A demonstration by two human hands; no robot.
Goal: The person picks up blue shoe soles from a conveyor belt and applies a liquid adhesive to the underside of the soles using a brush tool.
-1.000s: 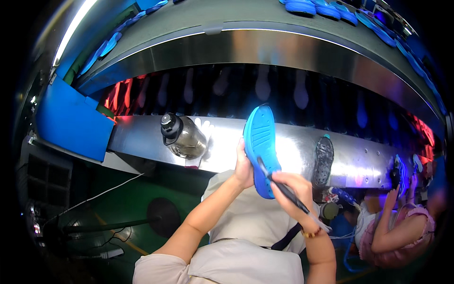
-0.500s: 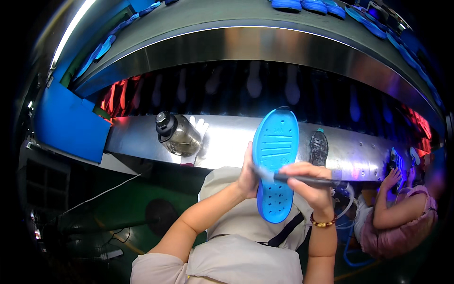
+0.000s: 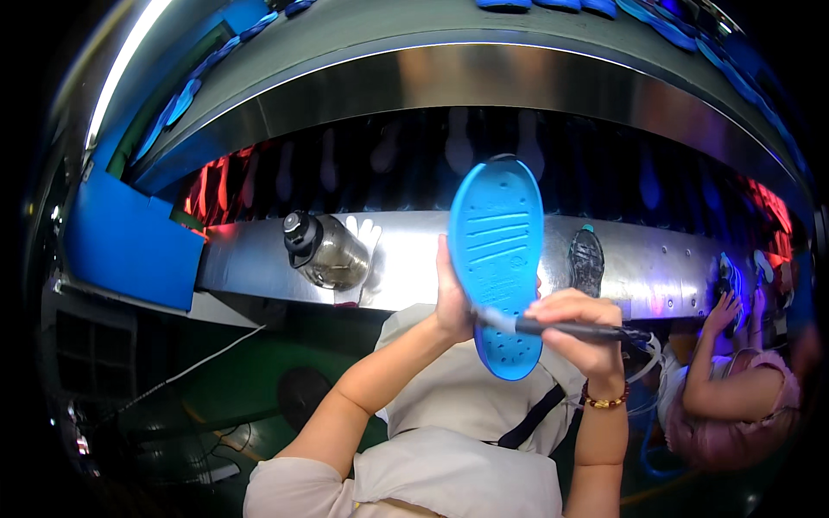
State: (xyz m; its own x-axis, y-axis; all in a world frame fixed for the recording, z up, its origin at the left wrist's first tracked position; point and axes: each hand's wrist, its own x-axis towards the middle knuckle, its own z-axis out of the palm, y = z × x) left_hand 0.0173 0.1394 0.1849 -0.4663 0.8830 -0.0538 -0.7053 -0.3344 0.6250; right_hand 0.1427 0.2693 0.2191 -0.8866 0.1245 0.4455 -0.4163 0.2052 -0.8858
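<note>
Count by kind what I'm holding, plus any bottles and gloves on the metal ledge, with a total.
Blue sole in left hand: 1
Black-handled tool in right hand: 1
Bottle: 1
White glove, partly hidden: 1
Total: 4

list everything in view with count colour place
blue sole: 1, bright blue, centre
brush: 1, black, over blue sole
ledge: 1, silver, middle
bottle: 1, smoky, left on ledge
glove: 1, white, by bottle
dark sole: 1, black, right on ledge
opening: 1, dark, behind ledge
shelf: 1, grey, top
shelf soles: several, blue, on shelf
lamp: 1, white, upper left
panel: 1, blue, left
co-worker: 1, pink top, lower right
bracelet: 1, red-gold, right wrist
left hand: 1, bare, on blue sole
right hand: 1, bare, gripping brush
</note>
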